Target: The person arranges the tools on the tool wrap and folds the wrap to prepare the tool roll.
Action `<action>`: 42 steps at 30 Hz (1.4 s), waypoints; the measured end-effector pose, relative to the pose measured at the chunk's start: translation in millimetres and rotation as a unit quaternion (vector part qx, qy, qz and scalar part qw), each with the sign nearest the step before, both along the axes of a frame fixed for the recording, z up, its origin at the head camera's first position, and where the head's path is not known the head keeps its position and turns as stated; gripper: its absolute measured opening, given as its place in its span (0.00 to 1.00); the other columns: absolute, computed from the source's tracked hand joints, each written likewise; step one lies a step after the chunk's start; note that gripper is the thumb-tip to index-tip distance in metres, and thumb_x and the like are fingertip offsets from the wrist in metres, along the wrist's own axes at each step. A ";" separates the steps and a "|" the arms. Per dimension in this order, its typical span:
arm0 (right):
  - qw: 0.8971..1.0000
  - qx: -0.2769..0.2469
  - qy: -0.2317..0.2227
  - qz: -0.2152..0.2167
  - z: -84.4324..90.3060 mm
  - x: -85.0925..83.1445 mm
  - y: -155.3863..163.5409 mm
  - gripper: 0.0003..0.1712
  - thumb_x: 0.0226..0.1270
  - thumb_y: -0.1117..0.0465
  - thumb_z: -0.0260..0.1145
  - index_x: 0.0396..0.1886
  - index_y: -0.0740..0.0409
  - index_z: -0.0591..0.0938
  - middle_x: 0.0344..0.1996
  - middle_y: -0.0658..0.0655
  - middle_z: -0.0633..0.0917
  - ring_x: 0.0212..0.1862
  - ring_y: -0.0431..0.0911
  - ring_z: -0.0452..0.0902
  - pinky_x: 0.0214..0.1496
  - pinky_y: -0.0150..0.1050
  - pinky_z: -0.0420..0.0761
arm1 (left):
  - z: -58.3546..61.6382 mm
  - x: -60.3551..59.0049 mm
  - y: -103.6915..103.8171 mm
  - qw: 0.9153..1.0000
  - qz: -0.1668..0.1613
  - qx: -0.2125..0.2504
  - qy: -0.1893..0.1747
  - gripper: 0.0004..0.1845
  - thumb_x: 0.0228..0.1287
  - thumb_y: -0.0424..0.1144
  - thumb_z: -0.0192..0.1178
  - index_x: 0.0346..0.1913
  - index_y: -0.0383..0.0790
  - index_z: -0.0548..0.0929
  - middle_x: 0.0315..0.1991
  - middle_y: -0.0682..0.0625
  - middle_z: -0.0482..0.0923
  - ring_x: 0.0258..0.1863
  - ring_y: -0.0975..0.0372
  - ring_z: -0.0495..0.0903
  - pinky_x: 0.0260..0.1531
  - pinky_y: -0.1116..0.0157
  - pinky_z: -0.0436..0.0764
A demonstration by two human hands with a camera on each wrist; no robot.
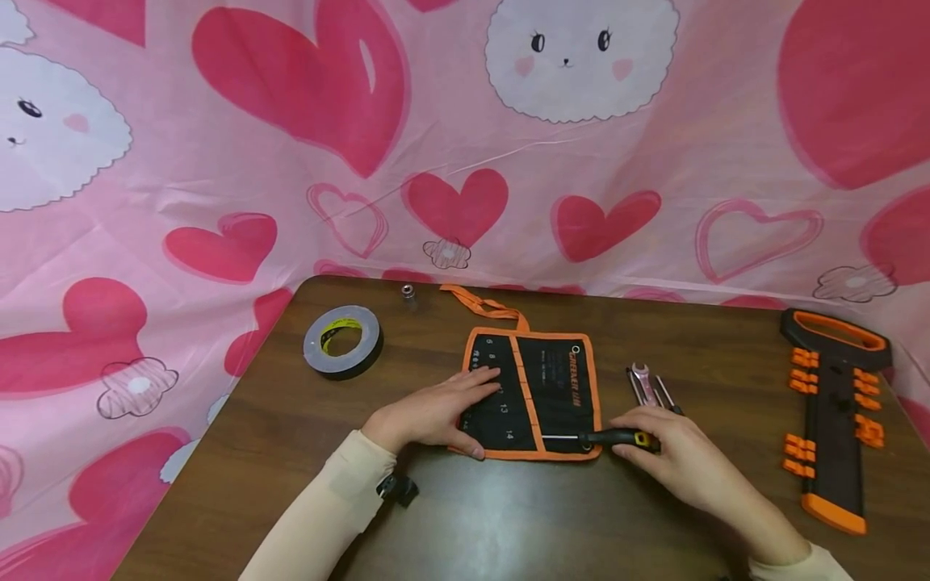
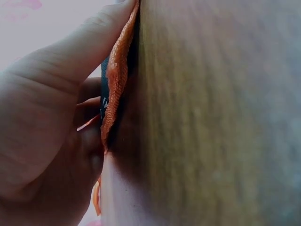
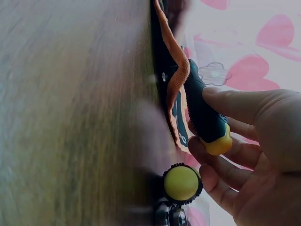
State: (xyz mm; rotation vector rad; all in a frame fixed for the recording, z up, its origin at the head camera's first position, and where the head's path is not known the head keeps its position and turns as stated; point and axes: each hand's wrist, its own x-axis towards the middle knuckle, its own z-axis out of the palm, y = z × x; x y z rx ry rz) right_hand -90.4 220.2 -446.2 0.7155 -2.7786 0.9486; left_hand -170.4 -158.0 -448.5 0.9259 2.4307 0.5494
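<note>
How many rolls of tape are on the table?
1. The roll of tape lies flat on the table, far left of the tool pouch under the left hand. The pouch could hide small things, though hardly a roll.

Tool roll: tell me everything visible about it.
The tool roll is black fabric with orange edging, a strap at its far edge, and printed size numbers on its pockets. It lies unrolled and flat on the table. The left hand rests on its left part; the right hand holds a screwdriver at its near right corner.
</note>
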 end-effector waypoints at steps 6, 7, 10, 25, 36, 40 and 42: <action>1.000 0.014 -0.011 0.002 -0.1 -0.9 -3.5 0.15 0.62 0.60 0.83 0.48 0.47 0.93 0.43 0.39 0.90 0.44 0.33 0.83 0.43 0.36 0.85 | -0.6 -2.8 1.5 1.000 -0.001 0.003 0.001 0.57 0.60 0.63 0.78 0.87 0.52 0.60 0.90 0.60 0.44 0.90 0.57 0.45 0.86 0.47 0.58; 1.000 0.017 -0.011 0.003 -0.3 -1.1 -4.1 0.14 0.63 0.60 0.83 0.48 0.46 0.93 0.43 0.39 0.90 0.45 0.34 0.83 0.43 0.37 0.85 | -0.5 -3.2 1.6 1.000 -0.001 0.003 0.001 0.57 0.60 0.63 0.78 0.87 0.52 0.60 0.90 0.60 0.44 0.90 0.57 0.45 0.86 0.46 0.58; 0.999 0.030 -0.013 -0.001 -0.1 -0.8 -6.0 0.13 0.64 0.59 0.82 0.48 0.45 0.92 0.43 0.38 0.89 0.45 0.35 0.83 0.46 0.39 0.86 | 0.0 -4.8 2.3 1.000 -0.001 0.002 -0.001 0.57 0.60 0.63 0.78 0.87 0.52 0.60 0.90 0.60 0.44 0.90 0.57 0.45 0.86 0.46 0.58; 0.999 0.049 0.009 -0.003 -1.2 -2.8 -15.7 0.12 0.63 0.58 0.82 0.47 0.48 0.93 0.44 0.42 0.91 0.47 0.44 0.86 0.51 0.48 0.88 | -0.5 -7.3 3.3 1.000 -0.003 0.002 0.001 0.57 0.59 0.63 0.78 0.87 0.52 0.61 0.90 0.60 0.45 0.90 0.57 0.45 0.86 0.47 0.58; 0.997 0.053 -0.047 -0.003 3.6 -5.7 -22.1 0.14 0.67 0.60 0.80 0.51 0.50 0.93 0.44 0.43 0.89 0.45 0.40 0.85 0.49 0.44 0.89 | 0.1 -6.9 3.8 1.000 -0.001 0.001 -0.002 0.57 0.59 0.63 0.78 0.87 0.52 0.61 0.90 0.60 0.45 0.90 0.58 0.45 0.86 0.47 0.58; 0.997 0.058 -0.044 -0.006 3.5 -6.0 -24.7 0.13 0.67 0.59 0.80 0.51 0.49 0.93 0.44 0.42 0.89 0.45 0.39 0.84 0.49 0.43 0.89 | 1.5 -6.1 3.9 1.000 0.000 0.003 -0.002 0.57 0.59 0.63 0.79 0.87 0.52 0.61 0.90 0.61 0.45 0.90 0.58 0.45 0.86 0.47 0.58; 0.997 0.062 -0.042 -0.007 3.7 -6.1 -26.4 0.13 0.67 0.59 0.80 0.51 0.49 0.93 0.44 0.42 0.89 0.45 0.39 0.84 0.48 0.43 0.88 | 1.6 -6.0 3.8 1.000 0.000 0.003 -0.002 0.57 0.59 0.63 0.79 0.87 0.53 0.61 0.90 0.61 0.45 0.90 0.58 0.44 0.86 0.47 0.58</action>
